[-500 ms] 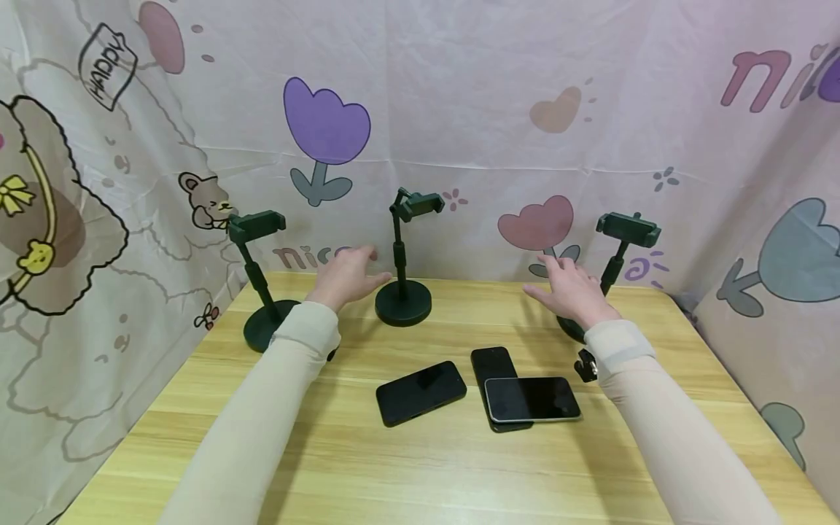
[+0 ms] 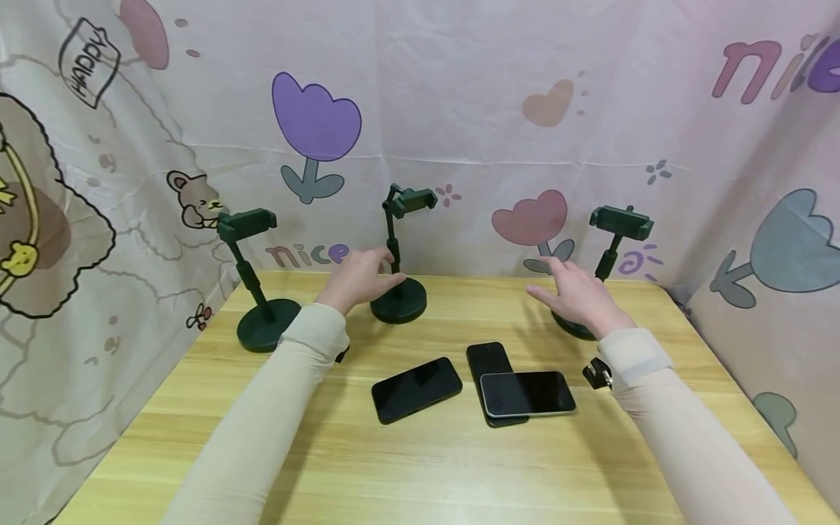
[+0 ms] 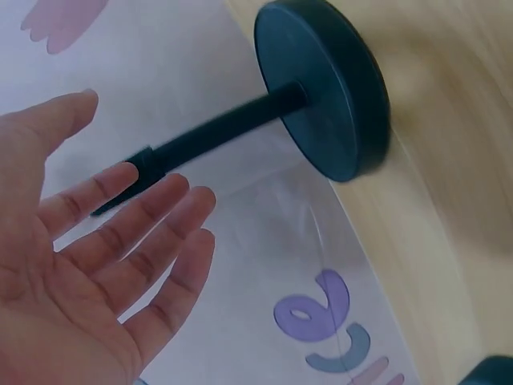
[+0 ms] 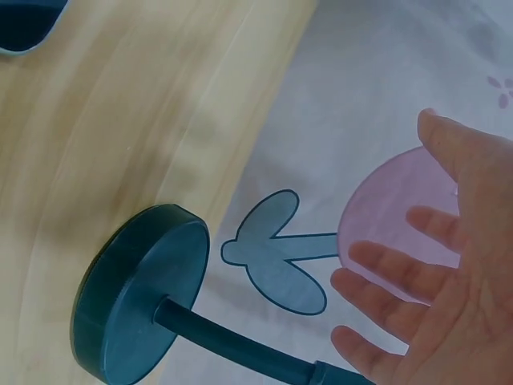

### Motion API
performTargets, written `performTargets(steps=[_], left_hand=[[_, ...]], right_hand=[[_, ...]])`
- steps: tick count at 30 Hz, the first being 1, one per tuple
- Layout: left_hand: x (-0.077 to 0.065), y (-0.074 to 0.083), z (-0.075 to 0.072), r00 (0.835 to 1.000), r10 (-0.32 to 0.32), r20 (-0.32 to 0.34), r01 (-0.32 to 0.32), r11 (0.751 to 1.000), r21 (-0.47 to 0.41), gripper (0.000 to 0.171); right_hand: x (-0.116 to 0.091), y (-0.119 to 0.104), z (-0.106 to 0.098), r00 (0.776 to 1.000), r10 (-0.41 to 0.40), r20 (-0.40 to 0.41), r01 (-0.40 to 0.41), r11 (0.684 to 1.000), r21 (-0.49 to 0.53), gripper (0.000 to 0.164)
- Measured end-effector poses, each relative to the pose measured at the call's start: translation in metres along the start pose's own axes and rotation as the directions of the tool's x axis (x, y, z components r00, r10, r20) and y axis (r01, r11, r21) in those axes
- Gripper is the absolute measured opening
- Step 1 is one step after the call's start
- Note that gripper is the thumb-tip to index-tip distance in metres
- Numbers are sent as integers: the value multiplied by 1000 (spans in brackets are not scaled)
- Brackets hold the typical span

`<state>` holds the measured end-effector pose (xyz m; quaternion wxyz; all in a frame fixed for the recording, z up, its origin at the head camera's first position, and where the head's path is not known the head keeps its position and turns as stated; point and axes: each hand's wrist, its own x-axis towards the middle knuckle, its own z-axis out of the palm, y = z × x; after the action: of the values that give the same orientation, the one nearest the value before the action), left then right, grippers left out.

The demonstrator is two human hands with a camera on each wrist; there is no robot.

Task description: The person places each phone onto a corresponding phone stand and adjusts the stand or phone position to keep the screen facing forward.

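My left hand [image 2: 361,279] reaches beside the middle dark green phone stand [image 2: 399,300], its fingers spread and overlapping the pole in the head view. In the left wrist view the palm faces that stand's pole [image 3: 224,124], with nothing held. On the other side, my right hand [image 2: 580,295] hovers just left of the right phone stand [image 2: 622,222], fingers apart and holding nothing. The right wrist view shows this stand's round base [image 4: 136,297] below the fingers [image 4: 385,301]. A third phone stand [image 2: 269,324] stands left of my left forearm.
Three phones lie on the wooden table [image 2: 394,474]: a black one [image 2: 416,390] alone, and a silver-edged one [image 2: 528,394] across another black one [image 2: 488,357]. A printed cloth [image 2: 446,95] hangs behind the table and along both sides.
My left hand has moved right, closer to the middle stand's pole. The right hand has shifted slightly right. The whole head view has moved a little; stands and phones keep their places.
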<state>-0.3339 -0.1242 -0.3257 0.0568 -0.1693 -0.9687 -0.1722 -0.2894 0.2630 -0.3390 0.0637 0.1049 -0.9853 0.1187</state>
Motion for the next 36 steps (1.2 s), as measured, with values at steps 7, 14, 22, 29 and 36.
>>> performTargets(steps=[7, 14, 22, 29, 36], left_hand=[[8, 18, 10, 998, 56, 33, -56, 998, 4, 41], [12, 34, 20, 996, 83, 43, -79, 993, -87, 40], [22, 50, 35, 987, 155, 43, -147, 978, -149, 38], [34, 75, 50, 979, 197, 54, -181, 959, -221, 35], [46, 102, 67, 968, 238, 81, -203, 931, -303, 36]], right_hand=[[-12, 3, -4, 1000, 6, -9, -6, 999, 48, 89], [-23, 10, -7, 999, 5, -52, -1, 996, 85, 85], [-34, 19, -12, 996, 14, -92, 2, 985, 172, 71], [-40, 37, -17, 972, 78, -223, -21, 968, 250, 52], [-45, 54, -23, 925, 185, -333, -97, 960, 264, 52]])
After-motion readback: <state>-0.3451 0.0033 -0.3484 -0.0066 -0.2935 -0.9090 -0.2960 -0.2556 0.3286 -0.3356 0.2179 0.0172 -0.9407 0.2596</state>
